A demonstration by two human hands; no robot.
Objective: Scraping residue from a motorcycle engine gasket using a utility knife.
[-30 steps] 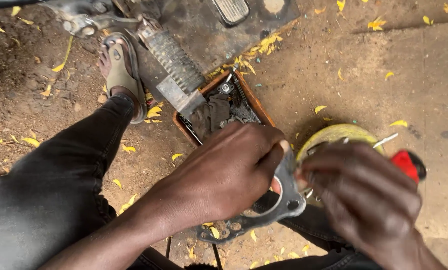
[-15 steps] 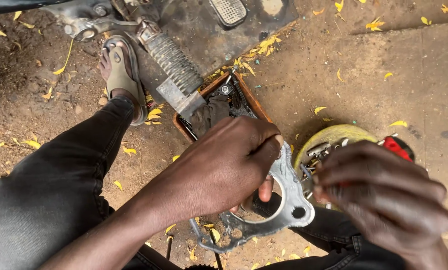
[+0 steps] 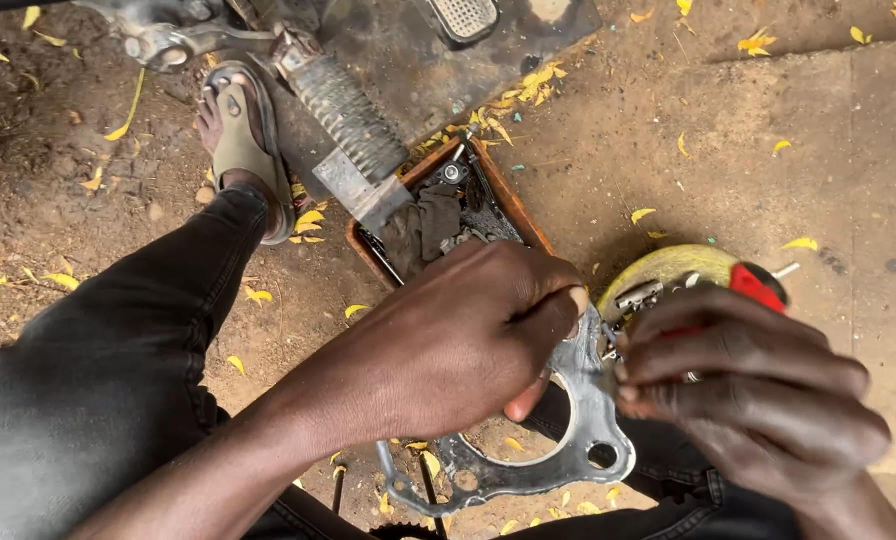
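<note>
Item: flat grey metal gasket with large round opening, held above the dirt ground. Left hand is closed on its upper edge; right hand is curled around a red-handled tool. Step judged: edge being scraped; steady grip required.

Flat metal gasket with large round opening held between left hand and right hand, above bare ground. Rectangular tray of small parts behind left hand; ribbed footpeg behind tray, sandalled foot to its left. Round bowl behind right hand.
</note>
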